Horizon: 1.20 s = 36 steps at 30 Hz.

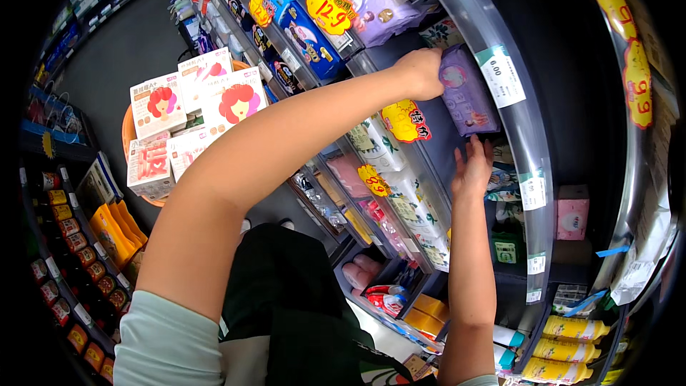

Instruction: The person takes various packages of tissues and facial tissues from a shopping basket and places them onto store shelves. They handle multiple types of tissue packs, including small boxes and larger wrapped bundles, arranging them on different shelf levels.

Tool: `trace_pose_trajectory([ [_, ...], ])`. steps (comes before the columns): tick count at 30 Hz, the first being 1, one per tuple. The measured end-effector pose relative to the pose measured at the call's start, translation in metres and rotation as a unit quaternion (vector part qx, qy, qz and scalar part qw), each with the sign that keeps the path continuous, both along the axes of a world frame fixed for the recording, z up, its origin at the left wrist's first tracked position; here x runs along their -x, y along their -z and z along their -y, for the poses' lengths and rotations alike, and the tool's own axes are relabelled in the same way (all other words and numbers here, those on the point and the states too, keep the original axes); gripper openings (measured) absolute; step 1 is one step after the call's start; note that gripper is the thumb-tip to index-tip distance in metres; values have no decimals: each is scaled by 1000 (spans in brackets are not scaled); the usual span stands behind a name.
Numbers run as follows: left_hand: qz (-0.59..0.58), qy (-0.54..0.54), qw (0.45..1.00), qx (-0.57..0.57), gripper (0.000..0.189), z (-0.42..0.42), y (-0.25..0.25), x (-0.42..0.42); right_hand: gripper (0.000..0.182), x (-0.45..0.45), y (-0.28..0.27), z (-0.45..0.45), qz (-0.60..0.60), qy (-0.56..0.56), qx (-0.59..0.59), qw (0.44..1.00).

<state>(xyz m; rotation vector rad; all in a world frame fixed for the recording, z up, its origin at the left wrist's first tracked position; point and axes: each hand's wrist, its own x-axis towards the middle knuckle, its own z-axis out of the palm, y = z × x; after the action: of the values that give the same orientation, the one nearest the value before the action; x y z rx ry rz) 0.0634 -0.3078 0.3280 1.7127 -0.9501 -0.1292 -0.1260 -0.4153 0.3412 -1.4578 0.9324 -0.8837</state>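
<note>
A purple soft pack, perhaps of tissues or wipes (465,94), lies on a dark shelf behind a clear plastic shelf edge with price tags. Against the pack's upper left end is my left hand (420,72), its fingers curled; whether they grip the pack is hidden. My right hand (472,166) is at the lower end of the pack, palm toward it, fingers apart and the fingertips close to or touching its edge. A larger purple package (370,5) sits on the neighbouring shelf, beside a yellow price sign (331,8).
An orange basket (127,123) full of white boxes with red pictures (236,102) stands at left. White leaf-patterned packs (410,198) fill a lower shelf. Yellow bottles (568,348) lie at bottom right. Jars (86,254) line a rack at far left.
</note>
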Motion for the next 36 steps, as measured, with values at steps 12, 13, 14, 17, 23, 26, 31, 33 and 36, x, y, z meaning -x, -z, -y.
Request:
trace_pose_trajectory([
  [12, -145, 71, 986, -36, 80, 22, 15, -11, 78, -17, 12, 30, -109, -68, 14, 992],
  [13, -155, 63, 985, -30, 79, 21, 16, -11, 78, -21, 9, 27, -128, -66, 13, 990],
  [14, -165, 55, 984, -24, 79, 20, 16, -12, 77, -25, 8, 25, -124, -58, 20, 990],
  [17, -176, 37, 984, 18, 75, 19, 19, -13, 75, -37, 6, 24, -112, -24, 37, 993],
  [23, -157, 43, 976, 143, 62, 1, 15, -5, 73, -42, 17, 36, -73, -20, 72, 995],
  [26, -186, 56, 957, 216, 51, -14, 14, 11, 72, -46, 27, 43, -34, -45, 106, 993],
  [31, -247, 64, 929, 269, 40, -47, 7, 41, 67, -44, 11, 35, -40, -77, 47, 995],
  [33, -290, 81, 912, 280, 39, -65, 8, 55, 50, -32, 3, 28, 5, -31, -16, 999],
  [36, -339, 75, 892, 291, 45, -96, 13, 77, 43, -15, -36, -39, 60, -12, -132, 989],
])
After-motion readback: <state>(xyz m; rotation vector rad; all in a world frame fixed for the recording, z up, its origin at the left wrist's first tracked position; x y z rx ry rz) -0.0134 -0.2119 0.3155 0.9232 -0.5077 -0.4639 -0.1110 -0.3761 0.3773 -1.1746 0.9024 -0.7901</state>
